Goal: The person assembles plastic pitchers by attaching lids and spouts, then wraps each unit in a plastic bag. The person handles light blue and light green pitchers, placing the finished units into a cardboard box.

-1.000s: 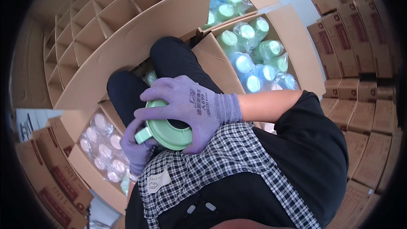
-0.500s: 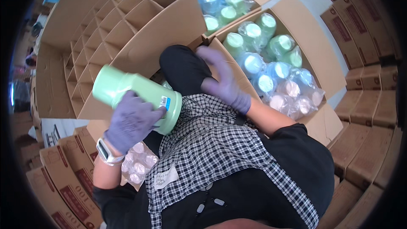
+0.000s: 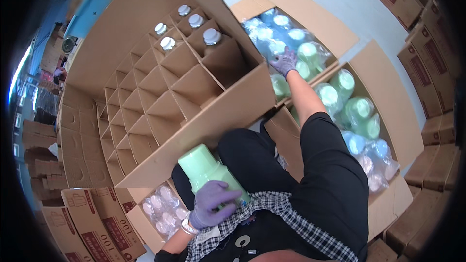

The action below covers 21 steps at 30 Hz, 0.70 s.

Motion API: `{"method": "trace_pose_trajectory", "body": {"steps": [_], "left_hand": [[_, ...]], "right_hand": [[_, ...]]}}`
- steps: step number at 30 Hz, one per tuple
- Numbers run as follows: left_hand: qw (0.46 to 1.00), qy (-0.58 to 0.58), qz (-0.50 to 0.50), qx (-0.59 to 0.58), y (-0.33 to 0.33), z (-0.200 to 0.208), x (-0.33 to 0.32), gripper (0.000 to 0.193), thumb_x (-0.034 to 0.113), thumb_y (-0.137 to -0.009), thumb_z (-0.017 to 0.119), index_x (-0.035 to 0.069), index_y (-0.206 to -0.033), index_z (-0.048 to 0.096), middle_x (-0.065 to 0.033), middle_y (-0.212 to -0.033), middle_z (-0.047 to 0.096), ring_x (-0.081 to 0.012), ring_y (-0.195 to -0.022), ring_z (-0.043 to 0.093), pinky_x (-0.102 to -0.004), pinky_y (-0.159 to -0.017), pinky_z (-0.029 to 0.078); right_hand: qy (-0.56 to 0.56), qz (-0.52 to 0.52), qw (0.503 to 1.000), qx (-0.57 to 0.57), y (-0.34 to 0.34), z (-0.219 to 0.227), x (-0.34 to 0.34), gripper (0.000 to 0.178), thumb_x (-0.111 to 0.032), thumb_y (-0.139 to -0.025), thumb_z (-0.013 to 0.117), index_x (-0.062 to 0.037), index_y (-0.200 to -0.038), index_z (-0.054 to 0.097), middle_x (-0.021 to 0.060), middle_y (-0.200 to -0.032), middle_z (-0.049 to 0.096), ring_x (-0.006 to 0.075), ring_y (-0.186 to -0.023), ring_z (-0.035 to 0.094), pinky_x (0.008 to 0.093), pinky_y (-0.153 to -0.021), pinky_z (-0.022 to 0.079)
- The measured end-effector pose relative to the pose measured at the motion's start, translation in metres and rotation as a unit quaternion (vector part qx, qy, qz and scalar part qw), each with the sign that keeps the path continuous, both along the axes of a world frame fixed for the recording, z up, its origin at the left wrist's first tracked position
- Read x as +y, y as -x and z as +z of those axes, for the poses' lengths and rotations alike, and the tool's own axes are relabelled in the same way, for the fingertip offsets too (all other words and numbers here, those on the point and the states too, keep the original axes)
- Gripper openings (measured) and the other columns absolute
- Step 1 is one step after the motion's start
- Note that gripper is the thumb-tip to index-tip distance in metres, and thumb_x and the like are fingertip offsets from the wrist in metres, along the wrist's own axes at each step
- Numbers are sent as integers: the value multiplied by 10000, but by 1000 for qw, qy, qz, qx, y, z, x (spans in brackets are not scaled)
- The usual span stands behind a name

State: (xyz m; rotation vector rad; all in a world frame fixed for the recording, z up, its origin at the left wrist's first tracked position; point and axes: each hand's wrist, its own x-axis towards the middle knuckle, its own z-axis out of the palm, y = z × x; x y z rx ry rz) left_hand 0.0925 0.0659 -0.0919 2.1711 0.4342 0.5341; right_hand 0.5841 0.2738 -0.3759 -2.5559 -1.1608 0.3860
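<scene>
My left hand [image 3: 216, 204] grasped the green flask [image 3: 203, 169], likely light, best held round its body; my right hand [image 3: 284, 61], I couldn't tell.

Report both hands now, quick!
Purple-gloved left hand: loosely curled on pale-green cylindrical container; grip unclear.
Purple-gloved right hand: at plastic-wrapped blue and green containers; grip cannot be told.

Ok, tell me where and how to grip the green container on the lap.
Probably best around the narrower end of the green container, from above: that end looks round, points away from the person and is uncovered, while the left hand lies over the wider part.
</scene>
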Motion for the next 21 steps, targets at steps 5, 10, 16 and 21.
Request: {"method": "trace_pose_trajectory", "body": {"steps": [5,10,16,21], "left_hand": [[997,33,-74,-14,8,-1,34,330,92,-761,769,44,-1088,770,-82,-782,685,-274,-713,651,-429,-906,548],[994,-94,1,-47,22,5,26,526,308,-730,822,47,-1175,725,-154,-1122,683,-377,-1084,645,-537,-1038,473],[924,-330,89,-170,-29,52,44,1001,556,-682,896,37,-1440,496,-200,-1446,512,-448,-1291,527,-597,-1124,388],[893,-232,213,-322,-88,52,17,1164,462,-687,951,24,-1546,299,-182,-1473,468,-384,-1324,507,-508,-1136,405]], "right_hand": [[-445,34,878,174,-104,0,16,373,-305,-1015,598,-94,-1303,709,149,-1347,673,325,-1277,615,463,-1118,452],[-516,372,694,338,14,338,-134,364,-143,-1063,488,102,-1270,660,199,-1391,621,276,-1240,622,402,-1100,472],[-308,676,621,249,137,533,-208,937,-624,-832,678,107,-1400,535,350,-1454,486,441,-1314,556,516,-1075,476],[-183,704,407,553,298,549,-140,1007,-671,-937,610,56,-1562,300,251,-1576,395,280,-1364,505,411,-1173,384]]}}
